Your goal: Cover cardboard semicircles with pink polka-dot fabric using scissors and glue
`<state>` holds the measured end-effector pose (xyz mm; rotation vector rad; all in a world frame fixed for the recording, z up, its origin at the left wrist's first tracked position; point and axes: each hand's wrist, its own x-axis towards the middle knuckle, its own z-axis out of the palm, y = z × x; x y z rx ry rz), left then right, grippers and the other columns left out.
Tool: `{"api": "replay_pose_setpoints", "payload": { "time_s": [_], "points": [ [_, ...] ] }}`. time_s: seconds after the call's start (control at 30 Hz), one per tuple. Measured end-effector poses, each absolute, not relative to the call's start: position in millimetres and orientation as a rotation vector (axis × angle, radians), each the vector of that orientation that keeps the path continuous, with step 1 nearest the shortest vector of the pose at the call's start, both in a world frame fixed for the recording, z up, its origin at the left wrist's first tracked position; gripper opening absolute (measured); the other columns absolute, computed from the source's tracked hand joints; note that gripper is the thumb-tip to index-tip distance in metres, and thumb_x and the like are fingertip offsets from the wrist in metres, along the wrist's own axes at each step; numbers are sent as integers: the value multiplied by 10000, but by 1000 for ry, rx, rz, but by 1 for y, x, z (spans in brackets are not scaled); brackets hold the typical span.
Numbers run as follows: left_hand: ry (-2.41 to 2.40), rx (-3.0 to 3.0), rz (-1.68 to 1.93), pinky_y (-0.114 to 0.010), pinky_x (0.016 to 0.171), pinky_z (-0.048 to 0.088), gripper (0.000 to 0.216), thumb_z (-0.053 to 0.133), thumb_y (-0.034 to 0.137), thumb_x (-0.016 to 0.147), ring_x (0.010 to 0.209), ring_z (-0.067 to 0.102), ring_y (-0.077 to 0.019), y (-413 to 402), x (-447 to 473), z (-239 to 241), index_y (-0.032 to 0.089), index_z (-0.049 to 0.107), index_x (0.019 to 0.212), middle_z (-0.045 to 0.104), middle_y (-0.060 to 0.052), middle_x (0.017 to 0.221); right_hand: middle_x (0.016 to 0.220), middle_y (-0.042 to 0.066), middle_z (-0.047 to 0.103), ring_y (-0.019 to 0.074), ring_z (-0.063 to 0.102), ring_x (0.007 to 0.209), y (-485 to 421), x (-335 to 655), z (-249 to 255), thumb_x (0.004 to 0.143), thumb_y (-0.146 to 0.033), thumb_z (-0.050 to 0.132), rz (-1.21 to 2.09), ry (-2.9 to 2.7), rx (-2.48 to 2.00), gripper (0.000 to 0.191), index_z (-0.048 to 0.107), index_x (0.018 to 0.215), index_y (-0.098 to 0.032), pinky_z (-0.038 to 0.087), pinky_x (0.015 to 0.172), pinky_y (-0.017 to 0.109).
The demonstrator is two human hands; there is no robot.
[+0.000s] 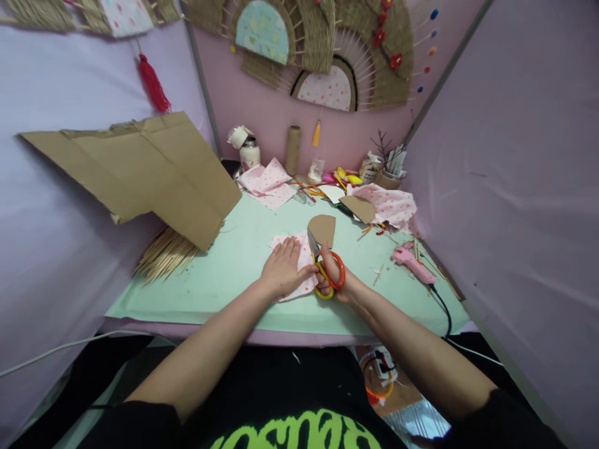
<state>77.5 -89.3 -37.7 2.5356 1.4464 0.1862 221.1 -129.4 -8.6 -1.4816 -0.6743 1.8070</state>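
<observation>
My left hand (283,267) lies flat with its fingers stretched out over a piece of pink dotted fabric (306,249) on the table. In my right hand (334,274) is a pair of scissors (337,269) with one orange and one yellow handle loop. Their blades point away from me, over the fabric's right edge. Just beyond the blades rests a rounded piece of cardboard (324,229). My left thumb reaches close to the yellow loop; I cannot tell whether they touch.
A large cardboard sheet (178,168) leans at the left above a bundle of thin sticks (166,252). To the right lies a pink glue gun (414,265) with a black cord. More dotted fabric (269,182), a cardboard tube (292,149) and a jar (249,153) stand or lie along the back.
</observation>
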Motion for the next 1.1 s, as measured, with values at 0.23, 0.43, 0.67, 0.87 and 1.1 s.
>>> {"api": "replay_pose_setpoints", "payload": {
  "time_s": [0.23,0.43,0.67,0.87,1.1],
  "points": [
    [1455,2525,160,-396,1151,99,894,134,700,839,1426,98,-254,-90,78,-35,61,187,1461,152,-138,1540,387,-72,324,45,248,303,-131,227,-4,763,-787,325,1661,-717,-1505,612,383,588,-203,210,289,168],
    [1445,2461,216,-408,1146,121,861,186,688,846,1423,122,-260,-91,78,-35,83,195,1458,171,-129,1539,528,2,517,127,467,415,-150,278,10,744,-666,531,958,-1428,-2008,481,467,651,-198,317,424,250],
    [1555,2321,532,-330,1046,321,514,400,400,886,1257,432,-228,-66,52,-8,156,417,1339,482,-102,1368,719,135,638,258,622,700,-184,318,-1,880,-478,401,217,-1729,-2624,369,554,867,-141,319,544,296],
    [1752,2283,170,-426,896,389,449,645,407,705,1121,471,-340,-27,30,5,167,594,1080,551,-152,1154,784,134,652,259,640,768,-187,305,1,866,-369,497,59,-1813,-2663,263,578,899,-122,346,577,293],
    [1554,2224,388,-359,761,401,158,635,264,689,973,539,-293,-16,32,-17,184,607,822,600,-104,981,811,161,659,278,637,773,-182,292,20,860,-289,526,-39,-2010,-2571,200,620,823,-116,378,614,322]
  ]
}}
